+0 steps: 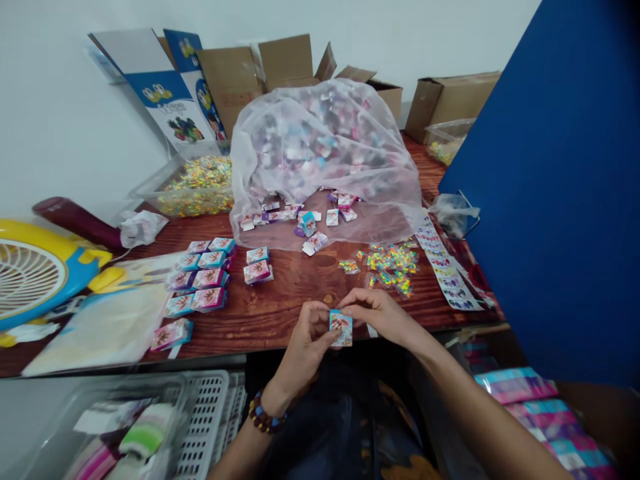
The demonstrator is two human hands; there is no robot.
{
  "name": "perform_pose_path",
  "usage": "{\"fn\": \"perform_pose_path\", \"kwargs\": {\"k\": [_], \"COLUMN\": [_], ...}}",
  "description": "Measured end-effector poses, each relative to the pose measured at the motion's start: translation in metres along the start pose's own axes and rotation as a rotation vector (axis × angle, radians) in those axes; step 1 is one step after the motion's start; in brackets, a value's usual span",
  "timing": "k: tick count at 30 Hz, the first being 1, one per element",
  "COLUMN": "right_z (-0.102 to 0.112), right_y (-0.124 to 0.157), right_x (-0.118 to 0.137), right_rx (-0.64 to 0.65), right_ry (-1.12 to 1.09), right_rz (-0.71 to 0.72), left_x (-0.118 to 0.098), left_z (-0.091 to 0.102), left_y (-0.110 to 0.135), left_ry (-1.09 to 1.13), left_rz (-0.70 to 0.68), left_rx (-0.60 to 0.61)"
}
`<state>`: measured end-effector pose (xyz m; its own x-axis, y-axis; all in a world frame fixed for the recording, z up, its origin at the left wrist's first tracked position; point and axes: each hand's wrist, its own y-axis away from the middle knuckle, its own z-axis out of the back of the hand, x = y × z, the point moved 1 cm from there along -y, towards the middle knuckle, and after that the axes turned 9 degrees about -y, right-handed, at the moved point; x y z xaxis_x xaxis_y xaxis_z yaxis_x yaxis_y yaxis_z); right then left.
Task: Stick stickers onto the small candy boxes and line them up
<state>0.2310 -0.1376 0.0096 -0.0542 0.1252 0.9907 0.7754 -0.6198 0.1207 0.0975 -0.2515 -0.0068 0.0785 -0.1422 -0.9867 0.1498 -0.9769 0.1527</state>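
Small box [341, 328] is at near edge of tabletop [290, 300]. L hand [309, 332] pinches its side, thumb on front; R hand [377, 312] pinches at top edge. Prob. light, thin card, a bit slick, easily crushed: best held by side edges w/ min. pressure.

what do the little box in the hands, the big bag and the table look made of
Box: likely smooth card, judging by its printed, flat face.
Bag: sheer, whitish plastic or fine netting, being see-through and softly creased.
Table: wood or printed laminate, seemingly smooth, with streaky grain.
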Motion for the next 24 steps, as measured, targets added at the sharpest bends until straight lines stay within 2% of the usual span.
{"fn": "perform_pose_path", "kwargs": {"k": [7, 13, 16, 20, 22, 24], "right_z": [0.004, 0.005, 0.005, 0.003, 0.0, -0.003], "right_y": [0.002, 0.003, 0.004, 0.009, 0.012, 0.015], "right_x": [0.002, 0.001, 0.002, 0.009, 0.009, 0.003], "right_rx": [0.033, 0.048, 0.074, 0.128, 0.117, 0.054], "right_ry": [0.006, 0.134, 0.229, 0.362, 0.393, 0.391], "right_rz": [-0.063, -0.052, -0.006, 0.145, 0.219, 0.27], "left_x": [0.0, -0.001, 0.001, 0.005, 0.005, 0.004], "left_z": [0.001, 0.002, 0.003, 0.002, 0.001, 0.002], "left_y": [0.001, 0.002, 0.002, 0.002, 0.001, 0.001], "left_ry": [-0.076, -0.126, -0.15, -0.109, -0.05, -0.011], "left_rz": [-0.023, -0.035, -0.032, -0.029, -0.016, 0.01], "left_rx": [0.036, 0.038, 0.029, 0.007, 0.002, 0.007]}}
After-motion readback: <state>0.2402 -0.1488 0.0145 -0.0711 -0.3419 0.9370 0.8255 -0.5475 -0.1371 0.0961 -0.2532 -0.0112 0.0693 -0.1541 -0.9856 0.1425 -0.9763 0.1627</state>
